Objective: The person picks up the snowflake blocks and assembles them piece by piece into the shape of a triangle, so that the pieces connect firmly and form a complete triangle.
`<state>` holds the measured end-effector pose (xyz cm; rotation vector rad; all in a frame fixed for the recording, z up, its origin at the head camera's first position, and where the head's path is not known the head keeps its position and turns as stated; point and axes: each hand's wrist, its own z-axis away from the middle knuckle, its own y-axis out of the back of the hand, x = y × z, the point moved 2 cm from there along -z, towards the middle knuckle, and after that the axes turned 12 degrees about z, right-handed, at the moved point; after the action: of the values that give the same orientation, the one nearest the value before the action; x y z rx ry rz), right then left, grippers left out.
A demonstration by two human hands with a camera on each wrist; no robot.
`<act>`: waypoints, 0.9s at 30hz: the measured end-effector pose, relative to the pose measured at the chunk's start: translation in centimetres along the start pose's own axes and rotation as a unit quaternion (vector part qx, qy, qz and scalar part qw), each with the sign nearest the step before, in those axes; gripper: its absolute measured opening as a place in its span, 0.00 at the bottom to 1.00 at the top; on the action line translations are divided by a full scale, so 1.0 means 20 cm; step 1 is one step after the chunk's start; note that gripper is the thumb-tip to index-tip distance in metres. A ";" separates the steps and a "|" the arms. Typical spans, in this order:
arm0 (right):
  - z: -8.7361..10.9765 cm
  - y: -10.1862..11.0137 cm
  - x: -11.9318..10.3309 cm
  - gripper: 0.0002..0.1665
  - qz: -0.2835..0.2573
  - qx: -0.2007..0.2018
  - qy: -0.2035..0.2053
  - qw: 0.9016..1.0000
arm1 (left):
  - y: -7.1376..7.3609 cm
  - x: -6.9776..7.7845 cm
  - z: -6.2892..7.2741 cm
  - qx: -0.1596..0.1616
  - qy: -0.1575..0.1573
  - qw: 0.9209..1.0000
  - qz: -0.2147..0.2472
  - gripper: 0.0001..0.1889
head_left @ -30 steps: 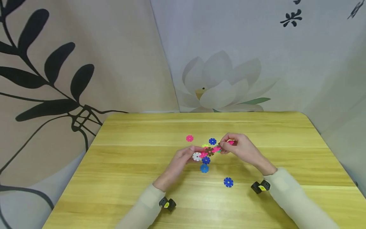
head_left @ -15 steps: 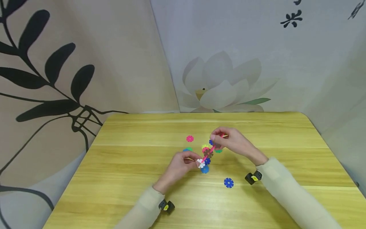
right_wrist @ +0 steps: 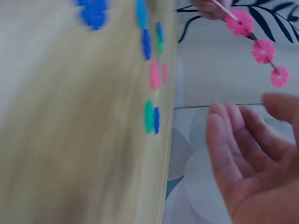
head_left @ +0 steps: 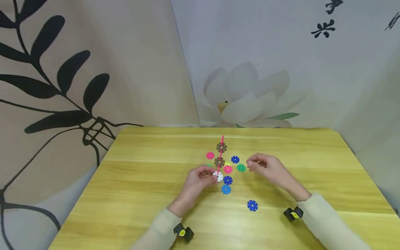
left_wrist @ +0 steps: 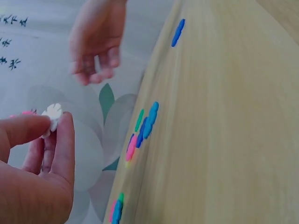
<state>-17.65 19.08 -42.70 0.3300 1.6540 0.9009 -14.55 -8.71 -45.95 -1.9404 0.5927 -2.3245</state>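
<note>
Left hand [head_left: 197,181] pinches white disc [head_left: 219,177]; right hand [head_left: 271,170] empty, loosely curved; wall characters [head_left: 324,29] perhaps Chinese.

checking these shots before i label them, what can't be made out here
Head view: the yellow disc, mostly hidden behind a pink disc.
Head view: a green disc, mostly hidden behind the left hand.
Left wrist view: most of the joined discs, hidden behind that hand and the white disc.
Right wrist view: the blue disc, blurred and cut off by the top edge.
</note>
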 end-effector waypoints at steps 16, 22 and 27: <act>0.24 -0.14 0.02 0.23 0.194 -0.152 0.113 0.963 | -0.01 0.00 -0.01 0.042 -0.016 0.998 0.054 0.15; 0.25 -0.17 0.02 0.19 0.205 -0.147 0.123 0.960 | -0.02 0.02 -0.01 0.046 -0.019 0.997 0.058 0.15; 0.24 -0.18 0.02 0.13 0.174 -0.154 0.124 0.965 | -0.02 0.01 -0.01 0.050 -0.015 0.997 0.061 0.15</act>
<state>-12.39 18.74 -45.66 0.3060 1.6740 1.4964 -14.66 -8.36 -45.63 -1.8384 0.5635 -2.2023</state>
